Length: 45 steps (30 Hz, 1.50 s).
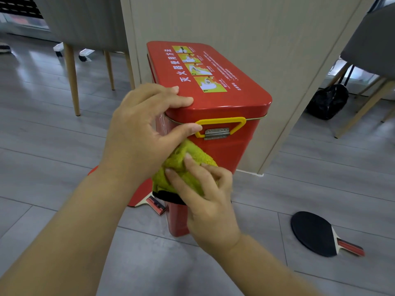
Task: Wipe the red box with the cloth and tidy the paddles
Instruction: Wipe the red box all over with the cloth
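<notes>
A tall red box (215,103) stands on the floor, with pictograms on its lid and a yellow handle (222,124) on the near face. My left hand (141,133) grips the lid's near left corner, fingers on top and thumb on the front beside the handle. My right hand (211,201) holds a bunched yellow-green cloth (183,159) against the near face below the handle. A red paddle (141,193) lies on the floor left of the box, partly hidden by my left arm. On the floor to the right lies a second paddle (312,231), black side up.
The box stands against a beige pillar (235,28). Wooden chair legs (72,77) stand at the back left. A grey chair (372,43) and a black bag (329,101) are at the back right. Grey plank floor (53,157) surrounds the box.
</notes>
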### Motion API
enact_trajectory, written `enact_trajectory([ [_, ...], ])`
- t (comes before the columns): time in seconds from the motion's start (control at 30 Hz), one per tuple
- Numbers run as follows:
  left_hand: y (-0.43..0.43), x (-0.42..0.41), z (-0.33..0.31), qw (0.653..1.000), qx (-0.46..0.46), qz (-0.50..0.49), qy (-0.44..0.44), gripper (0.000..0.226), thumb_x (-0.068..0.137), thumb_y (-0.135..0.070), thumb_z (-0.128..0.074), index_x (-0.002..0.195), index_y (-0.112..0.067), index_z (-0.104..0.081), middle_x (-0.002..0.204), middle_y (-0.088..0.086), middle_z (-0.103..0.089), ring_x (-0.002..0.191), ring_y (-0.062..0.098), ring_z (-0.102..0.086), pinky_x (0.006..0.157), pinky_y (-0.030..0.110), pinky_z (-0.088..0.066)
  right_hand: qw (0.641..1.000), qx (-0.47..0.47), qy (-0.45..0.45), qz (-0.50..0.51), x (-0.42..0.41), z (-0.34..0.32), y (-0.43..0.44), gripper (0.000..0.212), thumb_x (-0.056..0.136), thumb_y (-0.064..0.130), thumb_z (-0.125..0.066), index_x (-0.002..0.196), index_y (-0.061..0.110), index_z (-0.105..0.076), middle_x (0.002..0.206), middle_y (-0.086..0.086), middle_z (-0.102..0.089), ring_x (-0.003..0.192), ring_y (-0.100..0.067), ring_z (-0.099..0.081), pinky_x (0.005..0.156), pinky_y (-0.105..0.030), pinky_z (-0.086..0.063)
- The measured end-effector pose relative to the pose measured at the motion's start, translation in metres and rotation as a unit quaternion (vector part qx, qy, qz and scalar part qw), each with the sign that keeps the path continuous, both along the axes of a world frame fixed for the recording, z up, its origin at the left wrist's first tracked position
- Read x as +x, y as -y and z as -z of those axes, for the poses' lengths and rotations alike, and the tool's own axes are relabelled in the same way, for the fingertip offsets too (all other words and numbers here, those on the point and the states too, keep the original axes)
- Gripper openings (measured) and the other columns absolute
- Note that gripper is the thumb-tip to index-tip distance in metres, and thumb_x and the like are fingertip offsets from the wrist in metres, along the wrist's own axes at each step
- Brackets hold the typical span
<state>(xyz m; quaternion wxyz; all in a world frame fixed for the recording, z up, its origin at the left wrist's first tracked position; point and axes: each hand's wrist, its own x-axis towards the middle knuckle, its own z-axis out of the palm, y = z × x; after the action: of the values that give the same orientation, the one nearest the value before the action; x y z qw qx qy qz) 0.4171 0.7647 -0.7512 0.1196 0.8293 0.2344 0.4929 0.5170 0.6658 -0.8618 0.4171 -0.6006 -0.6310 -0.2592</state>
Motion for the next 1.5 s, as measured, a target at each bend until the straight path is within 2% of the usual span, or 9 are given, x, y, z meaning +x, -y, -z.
enact_trajectory([
  [0.2, 0.0, -0.003, 0.013, 1.0, 0.019, 0.003, 0.005, 0.043, 0.083, -0.038, -0.066, 0.118, -0.014, -0.062, 0.123, 0.003, -0.052, 0.12, 0.016, -0.049, 0.098, 0.037, -0.047, 0.982, -0.042, 0.183, 0.03, 0.039, -0.006, 0.013, 0.024, 0.098, 0.032, -0.047, 0.107, 0.04, -0.069, 0.131, 0.016, -0.055, 0.106, -0.022, -0.045, 0.083, -0.042, -0.035],
  [0.33, 0.002, -0.001, 0.023, 0.999, 0.034, -0.001, 0.008, 0.048, 0.083, -0.032, -0.069, 0.125, -0.012, -0.056, 0.132, 0.009, -0.048, 0.125, 0.016, -0.043, 0.106, 0.031, -0.04, 0.984, -0.032, 0.156, 0.08, 0.068, -0.005, 0.021, 0.027, 0.1, 0.032, -0.044, 0.111, 0.048, -0.063, 0.127, 0.001, -0.041, 0.107, -0.029, -0.04, 0.089, -0.048, -0.033],
  [0.43, 0.006, 0.003, 0.028, 0.999, 0.031, -0.001, 0.014, 0.053, 0.084, -0.031, -0.068, 0.129, -0.01, -0.051, 0.137, 0.013, -0.044, 0.13, 0.02, -0.04, 0.106, 0.039, -0.04, 0.989, -0.024, 0.094, 0.109, 0.083, 0.003, 0.024, 0.027, 0.101, 0.028, -0.044, 0.116, 0.048, -0.054, 0.126, -0.004, -0.036, 0.109, -0.034, -0.039, 0.091, -0.05, -0.038],
  [0.7, 0.015, 0.006, 0.05, 1.0, -0.007, 0.01, 0.021, 0.067, 0.085, -0.017, -0.067, 0.142, -0.011, -0.032, 0.147, 0.02, -0.021, 0.142, 0.027, -0.024, 0.102, 0.046, -0.044, 0.99, -0.078, -0.034, 0.112, 0.058, 0.029, 0.021, 0.081, 0.068, -0.013, -0.059, 0.134, 0.029, -0.037, 0.12, -0.012, -0.029, 0.102, -0.034, -0.037, 0.089, -0.043, -0.046],
  [0.83, 0.011, 0.0, 0.057, 0.998, -0.051, 0.023, 0.01, 0.078, 0.083, -0.02, -0.07, 0.144, -0.024, -0.022, 0.142, 0.012, -0.026, 0.135, 0.03, -0.035, 0.101, 0.037, -0.047, 0.992, -0.063, -0.046, 0.101, 0.039, 0.032, 0.011, 0.064, 0.083, 0.0, -0.036, 0.141, 0.024, -0.024, 0.12, -0.013, -0.028, 0.099, -0.034, -0.038, 0.086, -0.046, -0.048],
  [0.93, 0.009, -0.004, 0.061, 0.995, -0.082, 0.046, 0.022, 0.083, 0.081, -0.016, -0.073, 0.143, -0.021, -0.019, 0.138, 0.004, -0.033, 0.128, 0.019, -0.046, 0.099, 0.027, -0.047, 0.995, -0.055, -0.049, 0.062, 0.022, 0.034, 0.006, 0.042, 0.1, 0.019, -0.022, 0.14, 0.022, -0.033, 0.119, -0.012, -0.028, 0.101, -0.038, -0.038, 0.084, -0.051, -0.049],
  [1.1, 0.009, -0.005, 0.064, 0.986, -0.157, 0.036, 0.039, 0.078, 0.08, -0.023, -0.075, 0.141, -0.018, -0.027, 0.138, 0.004, -0.045, 0.124, 0.008, -0.05, 0.097, 0.031, -0.05, 0.995, -0.054, 0.079, 0.027, 0.01, 0.044, -0.003, 0.046, 0.084, 0.018, -0.067, 0.124, 0.03, -0.049, 0.117, -0.011, -0.034, 0.098, -0.033, -0.039, 0.083, -0.046, -0.045],
  [1.3, 0.005, -0.002, 0.069, 0.988, -0.153, 0.012, 0.021, 0.061, 0.082, -0.034, -0.069, 0.134, -0.016, -0.042, 0.129, -0.006, -0.05, 0.119, 0.005, -0.052, 0.093, 0.03, -0.052, 0.975, -0.096, 0.201, -0.021, 0.035, 0.046, 0.006, 0.023, 0.092, 0.023, -0.053, 0.108, 0.033, -0.068, 0.116, -0.005, -0.042, 0.094, -0.029, -0.044, 0.076, -0.045, -0.044],
  [1.5, 0.007, 0.001, 0.076, 0.976, -0.215, 0.007, 0.038, 0.056, 0.081, -0.04, -0.067, 0.13, -0.023, -0.046, 0.127, -0.007, -0.052, 0.111, 0.006, -0.058, 0.09, 0.027, -0.054, 0.978, -0.066, 0.195, 0.037, 0.076, 0.04, 0.019, 0.033, 0.093, 0.017, -0.051, 0.112, 0.042, -0.062, 0.119, -0.004, -0.042, 0.097, -0.031, -0.043, 0.079, -0.045, -0.045],
])
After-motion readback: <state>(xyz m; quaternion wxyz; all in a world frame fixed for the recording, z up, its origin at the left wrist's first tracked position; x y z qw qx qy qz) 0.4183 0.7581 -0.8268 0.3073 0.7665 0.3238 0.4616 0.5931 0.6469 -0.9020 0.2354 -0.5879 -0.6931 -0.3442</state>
